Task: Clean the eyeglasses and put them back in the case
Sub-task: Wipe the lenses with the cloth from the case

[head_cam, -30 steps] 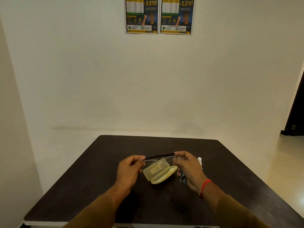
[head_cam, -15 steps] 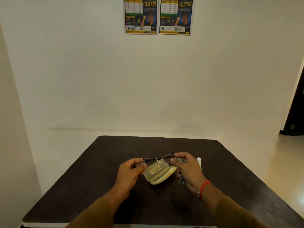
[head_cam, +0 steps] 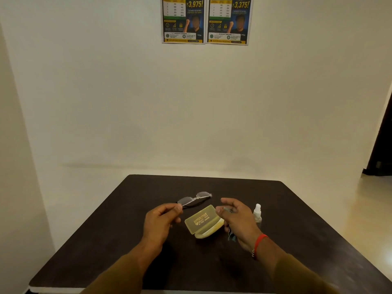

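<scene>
The rimless eyeglasses [head_cam: 196,199] with dark folded arms hover above the dark table [head_cam: 297,230], behind the case. My left hand [head_cam: 161,221] pinches their left end between thumb and fingers. The yellow translucent case [head_cam: 203,223] lies open on the table between my hands, its lid raised toward me. My right hand [head_cam: 235,217] is to the right of the case, apart from the eyeglasses. Its curled fingers hold a small blue-grey cloth [head_cam: 231,237], and part of the cloth hangs below the palm.
A small clear spray bottle [head_cam: 257,213] stands just right of my right hand. The table's near edge [head_cam: 84,289] is close to my forearms. Two posters [head_cam: 204,20] hang on the pale wall, and a dark doorway [head_cam: 381,145] is at the far right.
My right hand has let go of the eyeglasses and drawn back to the right. My left hand alone now holds them, swung out behind the case.
</scene>
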